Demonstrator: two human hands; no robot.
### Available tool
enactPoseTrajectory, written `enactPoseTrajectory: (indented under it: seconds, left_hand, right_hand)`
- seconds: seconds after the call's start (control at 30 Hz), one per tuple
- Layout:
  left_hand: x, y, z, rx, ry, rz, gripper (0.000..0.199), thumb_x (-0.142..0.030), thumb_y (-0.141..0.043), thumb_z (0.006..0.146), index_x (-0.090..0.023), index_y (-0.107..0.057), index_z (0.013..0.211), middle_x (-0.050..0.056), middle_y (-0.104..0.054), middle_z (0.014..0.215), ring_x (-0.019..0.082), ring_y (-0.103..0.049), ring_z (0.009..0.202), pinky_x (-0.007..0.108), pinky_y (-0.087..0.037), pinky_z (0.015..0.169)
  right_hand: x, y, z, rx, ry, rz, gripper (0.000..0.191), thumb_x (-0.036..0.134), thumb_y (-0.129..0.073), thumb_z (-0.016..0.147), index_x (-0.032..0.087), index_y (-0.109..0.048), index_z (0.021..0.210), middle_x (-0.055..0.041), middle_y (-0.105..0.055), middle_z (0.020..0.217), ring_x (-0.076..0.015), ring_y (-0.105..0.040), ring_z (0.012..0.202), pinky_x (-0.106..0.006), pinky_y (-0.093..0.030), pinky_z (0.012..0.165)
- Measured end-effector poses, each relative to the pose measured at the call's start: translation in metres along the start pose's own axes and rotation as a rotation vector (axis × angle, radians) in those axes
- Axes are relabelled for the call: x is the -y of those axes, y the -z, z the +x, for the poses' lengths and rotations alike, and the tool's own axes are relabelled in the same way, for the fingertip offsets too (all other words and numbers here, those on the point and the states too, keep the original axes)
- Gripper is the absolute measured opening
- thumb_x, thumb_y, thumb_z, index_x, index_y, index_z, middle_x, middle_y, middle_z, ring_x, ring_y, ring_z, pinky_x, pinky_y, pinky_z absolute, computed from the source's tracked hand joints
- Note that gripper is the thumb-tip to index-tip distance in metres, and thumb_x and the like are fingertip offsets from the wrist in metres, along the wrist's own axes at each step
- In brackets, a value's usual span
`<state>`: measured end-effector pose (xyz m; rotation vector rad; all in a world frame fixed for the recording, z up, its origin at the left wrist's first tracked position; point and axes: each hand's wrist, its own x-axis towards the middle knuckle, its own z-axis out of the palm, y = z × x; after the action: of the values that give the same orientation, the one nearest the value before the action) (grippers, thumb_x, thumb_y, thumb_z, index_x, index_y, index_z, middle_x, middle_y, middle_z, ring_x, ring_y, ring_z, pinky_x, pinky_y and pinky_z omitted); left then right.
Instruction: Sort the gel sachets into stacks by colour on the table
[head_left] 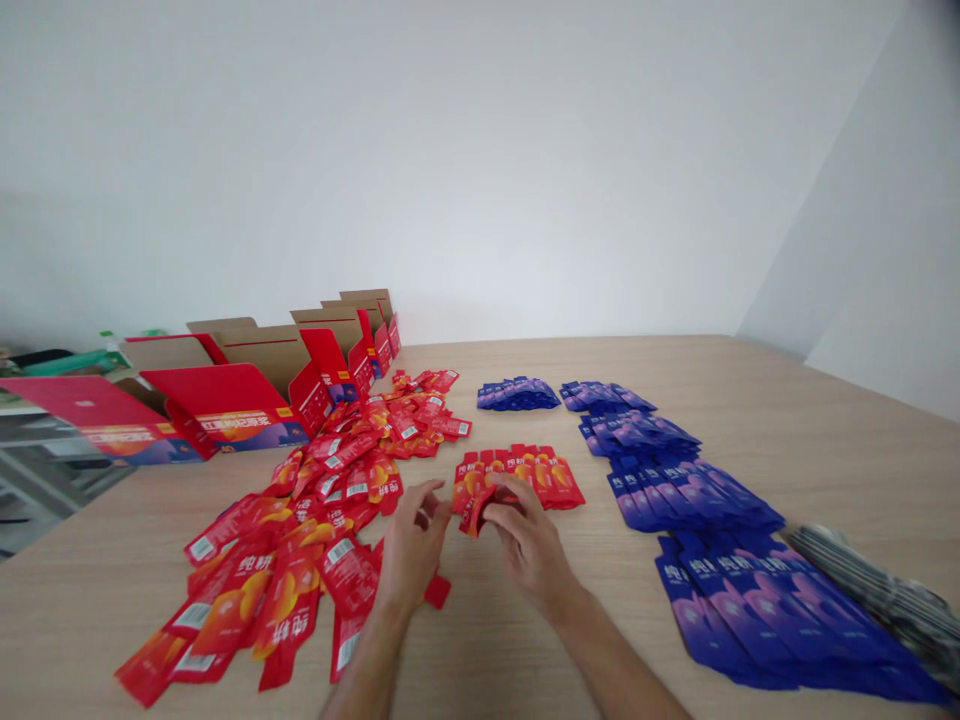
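My right hand [529,545] grips a small red sachet [472,514] between thumb and fingers, with the sachet bent and tilted above the table. My left hand [412,550] is just left of it, its fingers loosely curled and apart, the thumb close to the sachet's edge. I see nothing held in that hand. Right behind the sachet lies an overlapping row of red sachets [551,478], face up. Beside and partly under my left forearm spreads a loose heap of red sachets [289,585], lying in mixed directions, some with barcodes showing.
Several open red cartons [247,425] with raised flaps line the back left. On the right, overlapping rows of purple-blue sachets [765,600] run away from me, with another purple-blue bundle [517,394] at the back middle. A striped grey bundle [874,575] lies at the right edge.
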<state>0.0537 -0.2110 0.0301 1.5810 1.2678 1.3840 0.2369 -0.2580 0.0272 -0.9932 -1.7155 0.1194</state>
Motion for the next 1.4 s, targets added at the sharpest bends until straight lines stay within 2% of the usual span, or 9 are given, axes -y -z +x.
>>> enactPoseTrajectory:
  seconds: [0.1,0.23,0.47,0.7,0.87,1.03,1.23,1.3,1.4]
  left_hand:
    - [-0.009,0.007,-0.003,0.267,-0.284,-0.061,0.019,-0.029,-0.067,0.083,-0.026,-0.076,0.099,0.008,-0.067,0.106,0.019,-0.062,0.092,0.03,-0.051,0.08]
    - [-0.012,0.004,-0.006,0.449,-0.323,-0.097,0.021,-0.025,-0.06,0.089,-0.028,-0.077,0.102,0.01,-0.068,0.11,0.02,-0.063,0.097,0.03,-0.053,0.08]
    - [-0.01,0.01,-0.004,0.442,-0.453,0.044,0.019,-0.026,-0.058,0.091,-0.025,-0.076,0.095,0.01,-0.069,0.105,0.02,-0.063,0.098,0.03,-0.052,0.087]
    - [-0.017,0.016,-0.007,0.475,-0.558,0.136,0.026,-0.02,-0.049,0.095,-0.026,-0.072,0.106,0.01,-0.066,0.108,0.019,-0.06,0.1,0.029,-0.05,0.087]
    - [-0.017,0.014,-0.008,0.526,-0.504,0.115,0.027,-0.021,-0.047,0.096,-0.025,-0.072,0.106,0.011,-0.065,0.107,0.019,-0.06,0.1,0.029,-0.049,0.087]
    - [-0.017,0.012,-0.008,0.523,-0.393,0.02,0.023,-0.025,-0.053,0.093,-0.026,-0.075,0.102,0.01,-0.068,0.107,0.02,-0.061,0.1,0.029,-0.049,0.089]
    - [-0.021,0.004,-0.018,0.275,-0.142,-0.131,0.019,-0.027,-0.072,0.08,-0.022,-0.075,0.098,0.009,-0.072,0.097,0.021,-0.066,0.09,0.027,-0.051,0.083]
    - [-0.02,0.001,-0.019,0.279,-0.136,-0.099,0.023,-0.027,-0.076,0.076,-0.021,-0.075,0.098,0.007,-0.073,0.098,0.021,-0.067,0.09,0.027,-0.052,0.084]
    - [-0.015,-0.001,-0.018,0.32,-0.231,-0.001,0.017,-0.027,-0.066,0.084,-0.021,-0.075,0.097,0.005,-0.075,0.097,0.019,-0.068,0.089,0.028,-0.053,0.083]
  right_hand:
    - [-0.003,0.002,0.001,0.034,0.0,0.02,0.027,0.015,-0.047,0.096,0.028,-0.068,0.108,-0.0099,-0.052,0.133,-0.0192,-0.059,0.113,-0.035,-0.054,0.093]
    - [-0.01,0.001,-0.003,0.033,0.014,0.034,0.027,0.016,-0.051,0.095,0.03,-0.069,0.11,-0.0089,-0.056,0.128,-0.0181,-0.062,0.108,-0.034,-0.056,0.09]
    - [-0.019,0.007,-0.008,0.055,0.052,0.033,0.036,0.012,-0.049,0.094,0.033,-0.068,0.116,-0.0073,-0.058,0.135,-0.0184,-0.066,0.107,-0.035,-0.058,0.091]
    - [-0.013,0.012,-0.004,0.123,0.083,0.024,0.038,0.009,-0.047,0.094,0.031,-0.068,0.116,-0.0085,-0.052,0.14,-0.0177,-0.065,0.107,-0.034,-0.058,0.091]
    - [-0.007,0.012,-0.001,0.224,0.062,-0.043,0.025,0.017,-0.053,0.094,0.029,-0.07,0.107,-0.0079,-0.053,0.135,-0.0205,-0.06,0.112,-0.036,-0.056,0.092]
    - [0.001,0.014,0.005,0.316,0.048,-0.067,0.029,0.011,-0.046,0.094,0.026,-0.066,0.107,-0.0084,-0.055,0.13,-0.0232,-0.053,0.122,-0.043,-0.049,0.102]
    - [0.002,0.016,0.003,0.209,0.04,-0.116,0.026,0.012,-0.048,0.094,0.026,-0.065,0.108,-0.0086,-0.055,0.126,-0.023,-0.053,0.112,-0.043,-0.048,0.096]
    - [0.002,0.016,0.003,0.154,0.041,-0.116,0.025,0.014,-0.049,0.095,0.028,-0.064,0.11,-0.0081,-0.057,0.121,-0.0221,-0.054,0.109,-0.041,-0.049,0.093]
    - [0.003,0.017,0.003,0.133,0.03,-0.103,0.019,0.02,-0.054,0.094,0.027,-0.064,0.108,-0.0079,-0.058,0.114,-0.0211,-0.054,0.103,-0.039,-0.05,0.088]
